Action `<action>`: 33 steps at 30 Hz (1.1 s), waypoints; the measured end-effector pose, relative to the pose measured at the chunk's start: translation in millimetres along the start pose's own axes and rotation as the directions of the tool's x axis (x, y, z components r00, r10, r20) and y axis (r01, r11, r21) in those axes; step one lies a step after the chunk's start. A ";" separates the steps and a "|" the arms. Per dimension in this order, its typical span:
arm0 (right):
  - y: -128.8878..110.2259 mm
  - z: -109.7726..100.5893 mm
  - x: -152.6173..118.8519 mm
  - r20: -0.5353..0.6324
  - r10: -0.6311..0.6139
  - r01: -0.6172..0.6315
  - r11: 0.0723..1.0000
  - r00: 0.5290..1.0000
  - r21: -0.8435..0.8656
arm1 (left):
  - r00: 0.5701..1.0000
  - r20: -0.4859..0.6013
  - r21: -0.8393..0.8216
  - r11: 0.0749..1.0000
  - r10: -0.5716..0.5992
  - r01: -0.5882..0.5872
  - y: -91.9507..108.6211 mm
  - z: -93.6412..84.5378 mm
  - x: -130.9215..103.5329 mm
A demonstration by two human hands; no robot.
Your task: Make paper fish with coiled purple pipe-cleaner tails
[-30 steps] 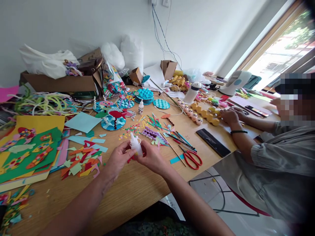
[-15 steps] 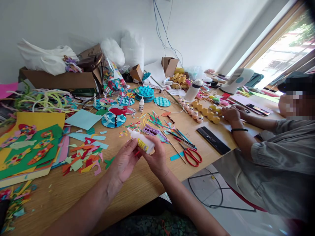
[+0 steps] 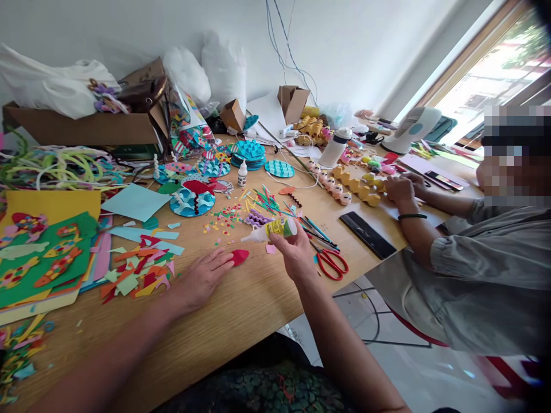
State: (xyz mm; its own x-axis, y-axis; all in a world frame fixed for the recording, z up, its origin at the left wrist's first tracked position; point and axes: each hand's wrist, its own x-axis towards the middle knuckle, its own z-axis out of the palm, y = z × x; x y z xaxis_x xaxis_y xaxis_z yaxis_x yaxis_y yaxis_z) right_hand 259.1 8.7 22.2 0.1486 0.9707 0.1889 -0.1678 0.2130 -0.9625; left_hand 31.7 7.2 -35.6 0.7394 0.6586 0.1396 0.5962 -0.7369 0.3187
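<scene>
A white glue bottle point(image 3: 282, 228) with a yellow label is in my right hand point(image 3: 297, 252), its fingers wrapped round it. The bottle is tipped nearly flat, nozzle pointing left above the table. My left hand point(image 3: 205, 276) lies palm down with outstretched fingers, their tips on the edge of a small red paper piece point(image 3: 239, 257). To the right of that piece is a pink paper scrap point(image 3: 271, 249). A wavy purple strip point(image 3: 256, 217) shows partly behind the bottle.
Red-handled scissors point(image 3: 332, 264) and pencils point(image 3: 322, 232) lie right of my right hand. Paper offcuts point(image 3: 142, 267) are at left, behind them a blue decorated disc point(image 3: 192, 202). A co-worker's hands point(image 3: 402, 189) work near yellow egg-carton strips point(image 3: 356, 184).
My left hand has let go of the glue bottle and moved down-left onto the red paper on the table. My right hand has shifted right with the bottle, now tipped flatter.
</scene>
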 end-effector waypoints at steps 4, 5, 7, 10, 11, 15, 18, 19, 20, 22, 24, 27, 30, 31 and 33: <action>7.2 6.1 -1.1 0.042 0.039 -0.037 0.998 0.998 -0.060 | 0.999 0.048 0.032 0.999 0.021 -0.022 0.6 4.5 8.6; 9.9 6.8 -0.9 0.050 0.035 -0.031 0.997 0.998 -0.076 | 0.999 0.046 0.041 0.999 0.012 -0.014 0.9 6.0 10.0; 16.3 7.3 0.2 0.058 0.002 0.006 0.992 0.998 -0.128 | 0.999 0.035 0.063 0.998 -0.015 0.013 1.7 9.1 12.2; 25.9 6.6 3.5 0.071 -0.067 0.083 0.967 0.995 -0.241 | 0.999 0.023 0.106 0.993 -0.049 0.046 4.3 13.2 16.4; 28.4 6.4 4.9 0.073 -0.086 0.102 0.957 0.994 -0.271 | 0.998 0.019 0.119 0.992 -0.055 0.052 5.3 14.2 18.1; 33.4 7.2 10.0 0.074 -0.120 0.139 0.924 0.990 -0.356 | 0.998 -0.026 0.162 0.985 -0.060 0.064 8.3 16.9 25.7; 34.0 9.1 12.0 0.095 -0.114 0.144 0.899 0.989 -0.413 | 0.997 -0.052 0.184 0.981 -0.057 0.065 9.1 17.7 29.5; 33.9 9.6 12.3 0.100 -0.110 0.143 0.895 0.989 -0.423 | 0.997 -0.056 0.186 0.980 -0.060 0.069 9.3 17.7 30.2; 33.6 10.1 12.3 0.105 -0.108 0.143 0.892 0.989 -0.428 | 0.996 -0.057 0.185 0.980 -0.066 0.075 9.5 17.6 30.8; 32.9 10.4 11.7 0.114 -0.109 0.148 0.889 0.987 -0.433 | 0.995 -0.053 0.177 0.980 -0.081 0.089 9.7 17.4 31.3; 32.1 10.3 10.2 0.129 -0.114 0.160 0.884 0.985 -0.439 | 0.995 -0.051 0.170 0.981 -0.090 0.098 9.5 17.5 31.3; 31.5 9.8 6.9 0.159 -0.117 0.177 0.875 0.980 -0.450 | 0.995 -0.075 0.164 0.983 -0.073 0.084 7.4 19.3 30.4; 31.5 9.6 3.9 0.174 -0.115 0.185 0.863 0.978 -0.470 | 0.992 -0.125 0.157 0.986 -0.033 0.053 4.1 22.6 28.8; 31.4 9.6 3.4 0.174 -0.114 0.185 0.858 0.978 -0.480 | 0.990 -0.141 0.154 0.987 -0.024 0.046 3.1 23.7 28.3; 31.1 9.6 3.4 0.172 -0.110 0.183 0.846 0.979 -0.500 | 0.987 -0.162 0.148 0.988 -0.017 0.041 1.8 25.3 27.3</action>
State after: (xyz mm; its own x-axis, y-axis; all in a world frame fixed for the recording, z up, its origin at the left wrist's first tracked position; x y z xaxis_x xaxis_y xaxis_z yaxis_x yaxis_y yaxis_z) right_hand 245.1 19.7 -5.2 -0.0035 0.9461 0.3240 0.3728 0.3018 -0.8774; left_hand 60.9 20.0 -54.9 0.6689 0.6868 0.2844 0.6658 -0.7237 0.1815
